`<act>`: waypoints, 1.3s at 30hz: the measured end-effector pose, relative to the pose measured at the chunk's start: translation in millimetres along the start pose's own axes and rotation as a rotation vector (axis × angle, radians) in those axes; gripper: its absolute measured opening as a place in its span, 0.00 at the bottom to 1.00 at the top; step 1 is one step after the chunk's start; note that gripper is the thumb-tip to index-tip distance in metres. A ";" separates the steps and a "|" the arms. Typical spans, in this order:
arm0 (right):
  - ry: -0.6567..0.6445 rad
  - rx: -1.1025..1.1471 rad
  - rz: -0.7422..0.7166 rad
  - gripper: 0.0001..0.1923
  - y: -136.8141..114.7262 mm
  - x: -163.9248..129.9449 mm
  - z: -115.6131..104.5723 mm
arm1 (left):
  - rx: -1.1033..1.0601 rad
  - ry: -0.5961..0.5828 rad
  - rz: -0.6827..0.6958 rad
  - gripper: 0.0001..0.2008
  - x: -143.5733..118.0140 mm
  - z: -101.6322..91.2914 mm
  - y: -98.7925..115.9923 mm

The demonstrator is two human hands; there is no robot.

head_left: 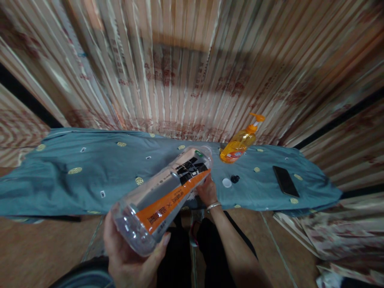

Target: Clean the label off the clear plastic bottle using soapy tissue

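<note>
The person is holding a clear plastic bottle [163, 200] tilted over the near edge of the blue-covered table [75, 180]. The left hand [129, 256] is cupping its base, fingers wrapped round. The right hand [207, 191] is closing on the neck end, though the bottle is hiding those fingers, so I cannot tell the grip. A small white cap [227, 183] is lying on the cloth beside a dark cap [235, 179], so the bottle is probably already open. An orange pump bottle [238, 146] and a phone [285, 181] are sitting untouched.

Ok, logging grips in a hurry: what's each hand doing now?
Left hand: closed around the clear bottle's base.
Right hand: at the bottle's far end; grip cannot be told.
</note>
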State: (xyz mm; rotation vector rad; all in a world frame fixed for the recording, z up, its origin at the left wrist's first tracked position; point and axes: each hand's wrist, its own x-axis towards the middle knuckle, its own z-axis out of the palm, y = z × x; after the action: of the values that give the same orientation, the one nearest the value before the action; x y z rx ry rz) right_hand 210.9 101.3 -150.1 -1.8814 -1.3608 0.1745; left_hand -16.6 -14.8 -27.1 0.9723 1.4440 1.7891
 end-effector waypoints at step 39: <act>-0.050 0.016 0.030 0.32 -5.0 0.9 -5.4 | -0.149 0.039 0.017 0.54 -1.9 10.0 9.0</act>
State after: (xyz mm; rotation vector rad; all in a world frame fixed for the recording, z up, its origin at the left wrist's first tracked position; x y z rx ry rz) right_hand 210.4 99.9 -142.8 -1.8963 -1.3615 0.2475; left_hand -7.4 -13.1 -17.3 0.8809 1.3080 1.9077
